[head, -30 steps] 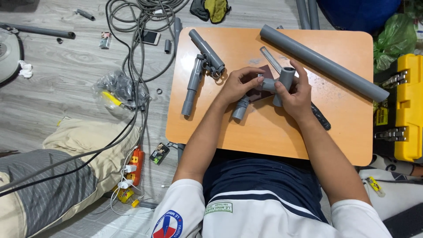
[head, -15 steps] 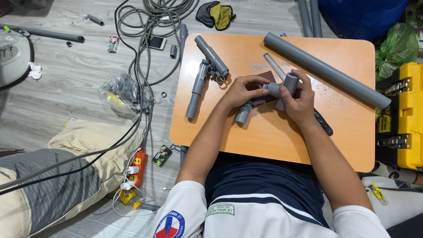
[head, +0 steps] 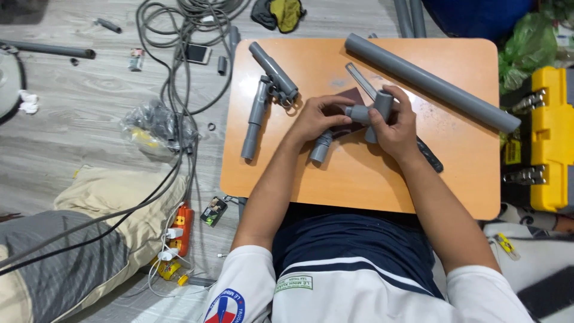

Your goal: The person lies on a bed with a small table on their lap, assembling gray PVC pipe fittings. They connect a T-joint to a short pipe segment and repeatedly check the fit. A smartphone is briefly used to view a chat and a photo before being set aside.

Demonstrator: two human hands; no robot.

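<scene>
Person's torso, bottom centre of the frame: white shirt with dark blue panel, both forearms reaching up onto the table [head: 359,179], an orange-brown top with rounded corners.

Left hand [head: 320,116], centre of frame: closed over one end of a grey pipe fitting [head: 371,110], fingers wrapped round it, over a dark brown square sheet lying on the table.

Right hand [head: 397,125], just right of centre: clamped on the upright socket of the same fitting, thumb on top. Half a second and a second before, both hands had the same grip in the same spot; only the camera view had shifted. Judged from that, the work on the fitting stood where it was, neither joined further nor let go.

Short pipe stub [head: 321,146], below the left hand: slanting down-left, upper end hidden by the hand; whether joined to the fitting cannot be told.

Pipe assembly [head: 263,101], left part of the table: two grey lengths crossing, untouched.

Long grey pipe [head: 430,81], upper right of the table: lying diagonally, well apart from the hands.

Yellow toolbox [head: 547,137], right edge of frame.

Cables [head: 173,90], upper left, on the grey floor.
</scene>
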